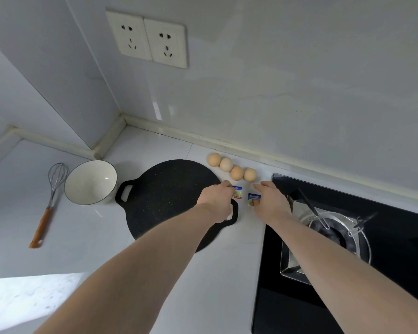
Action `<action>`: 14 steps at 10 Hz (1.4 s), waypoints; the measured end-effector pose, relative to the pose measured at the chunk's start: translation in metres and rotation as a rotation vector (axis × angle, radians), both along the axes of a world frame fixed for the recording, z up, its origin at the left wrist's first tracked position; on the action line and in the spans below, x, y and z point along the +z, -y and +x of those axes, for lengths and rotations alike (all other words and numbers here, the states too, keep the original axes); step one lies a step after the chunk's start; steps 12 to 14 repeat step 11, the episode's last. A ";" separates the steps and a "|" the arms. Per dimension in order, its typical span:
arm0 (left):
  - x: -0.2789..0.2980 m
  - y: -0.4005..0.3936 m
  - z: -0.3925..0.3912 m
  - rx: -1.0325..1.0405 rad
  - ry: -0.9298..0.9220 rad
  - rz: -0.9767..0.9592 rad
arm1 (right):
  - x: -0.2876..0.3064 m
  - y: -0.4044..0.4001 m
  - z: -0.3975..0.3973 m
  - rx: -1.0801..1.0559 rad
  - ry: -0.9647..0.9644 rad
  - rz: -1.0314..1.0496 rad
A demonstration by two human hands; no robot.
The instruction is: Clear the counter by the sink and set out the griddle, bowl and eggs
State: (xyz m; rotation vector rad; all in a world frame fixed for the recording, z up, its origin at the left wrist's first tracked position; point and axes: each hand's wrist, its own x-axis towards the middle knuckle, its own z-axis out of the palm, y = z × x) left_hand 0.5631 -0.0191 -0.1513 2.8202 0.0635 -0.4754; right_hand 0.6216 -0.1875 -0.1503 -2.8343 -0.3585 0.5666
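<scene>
Two hands reach out over the white surface [87, 232], side by side. Left hand [216, 201]: fingers bent down onto a small blue-and-white packet [237, 192], apparently pinching its near edge; contact mostly hidden under the knuckles. Right hand [272, 201]: fingers straight and loosely together, pointing toward the wall, thumb side touching or resting on a second like packet [253, 199]; no clear pinch seen. Contents of the packets too small to read, possibly butter portions.

Just beyond the fingertips: eggs [232, 168], four, in a slanted row along the wall edge, each touching or nearly touching the next. Under and to the left of the left hand: black flat griddle [164, 196], one, two loop handles; the left wrist covers part of the near handle. Further left: white bowl [91, 182], one, upright, looks empty, just beside the griddle's far handle. Beyond it, a wire whisk [49, 203], one, wooden handle, lying flat. Right of the right hand: black gas hob [372, 227], one burner in view.

Judgement: griddle, bowl and eggs all appear set out; layout nearly finished. Left to do seems only placing or straightening the two packets. No sink in view, so clearing there cannot be checked.
</scene>
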 end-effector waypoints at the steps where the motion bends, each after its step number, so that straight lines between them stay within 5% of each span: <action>1: -0.004 -0.004 -0.004 0.007 -0.002 -0.021 | 0.003 -0.006 -0.002 -0.002 0.008 -0.001; 14: 0.024 -0.015 -0.020 -0.056 -0.091 -0.109 | -0.004 -0.005 -0.012 -0.096 -0.007 0.036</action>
